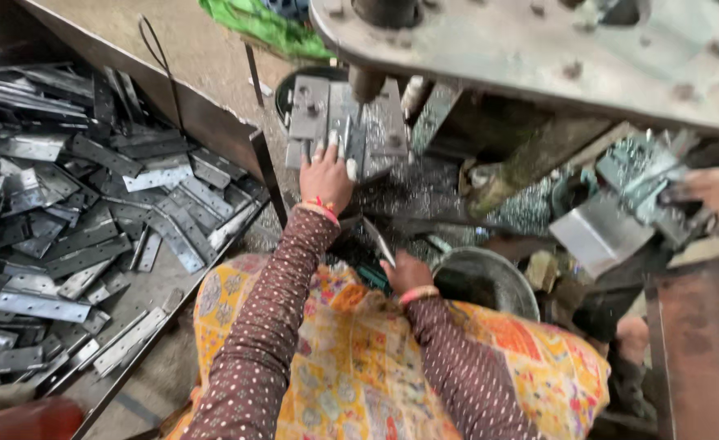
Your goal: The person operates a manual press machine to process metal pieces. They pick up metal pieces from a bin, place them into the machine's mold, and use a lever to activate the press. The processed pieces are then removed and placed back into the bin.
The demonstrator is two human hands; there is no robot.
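Left hand [325,178] flat, fingers spread, on a plate [345,122] under the punch [365,84], long axis running away from the body; right hand [406,273] nearer the lap, closed on a thin strip [379,241] angled toward the press; loose strips [90,236] piled left.

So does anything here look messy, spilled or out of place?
Yes. The flat metal strips lie in a jumbled heap on the left, pointing every way, and small shiny metal chips are scattered below the press, beside the left hand. Nothing looks broken.
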